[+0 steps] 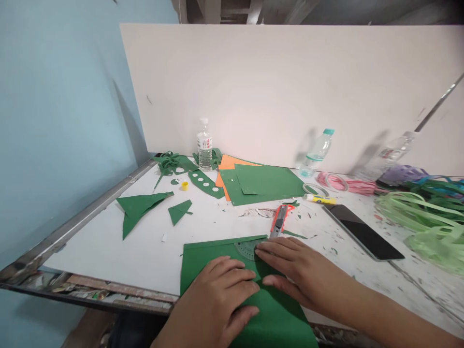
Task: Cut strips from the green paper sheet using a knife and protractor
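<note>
Your left hand [222, 290], fingers loosely spread, rests on a green sheet [205, 261] beneath both hands at the near edge of the counter [108, 256]; your right hand [292, 266], fingers extended, touches the clear protractor [245, 249] on it, a red cutter [279, 221] just beyond.

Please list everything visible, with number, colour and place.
Paper sheet: 1, green, front
Protractor: 1, clear, on sheet
Utility knife: 1, red, centre
Overlapping sheets: several, green/orange, back
Paper cutouts: several, green, left
Strip bundles: several, multicoloured, both sides
Bottles: 3, clear, back
Cap: 1, yellow, left
Glue stick: 1, yellow, right
Smartphone: 1, black, right
Rod: 1, silver, right
Board: 1, white, behind
Wall: 1, blue, left
Tabletop: 1, white, below
Left hand: 1, on sheet
Right hand: 1, at protractor
</note>
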The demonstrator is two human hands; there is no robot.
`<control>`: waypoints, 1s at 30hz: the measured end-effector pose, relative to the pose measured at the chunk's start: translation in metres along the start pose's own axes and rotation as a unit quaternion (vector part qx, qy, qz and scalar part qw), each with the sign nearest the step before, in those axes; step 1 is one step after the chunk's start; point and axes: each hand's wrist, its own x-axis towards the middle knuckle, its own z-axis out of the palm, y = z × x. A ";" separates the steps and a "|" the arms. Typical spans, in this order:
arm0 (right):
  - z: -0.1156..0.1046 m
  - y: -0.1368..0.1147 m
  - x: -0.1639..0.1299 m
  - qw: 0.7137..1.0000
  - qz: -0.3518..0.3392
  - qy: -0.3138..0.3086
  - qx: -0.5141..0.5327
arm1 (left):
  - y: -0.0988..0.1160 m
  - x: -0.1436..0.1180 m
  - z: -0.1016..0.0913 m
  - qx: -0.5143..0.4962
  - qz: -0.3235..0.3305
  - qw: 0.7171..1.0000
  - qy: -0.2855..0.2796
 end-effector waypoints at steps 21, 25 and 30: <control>-0.027 -0.038 0.049 0.965 -0.002 -0.125 0.230 | 0.004 -0.004 0.001 -0.086 -0.050 0.995 0.023; -0.029 -0.043 0.059 0.948 -0.012 -0.156 0.278 | 0.006 -0.005 -0.004 -0.090 -0.088 0.992 -0.009; -0.038 -0.050 0.074 0.925 -0.006 -0.188 0.331 | 0.011 -0.005 -0.010 -0.127 -0.083 0.988 -0.001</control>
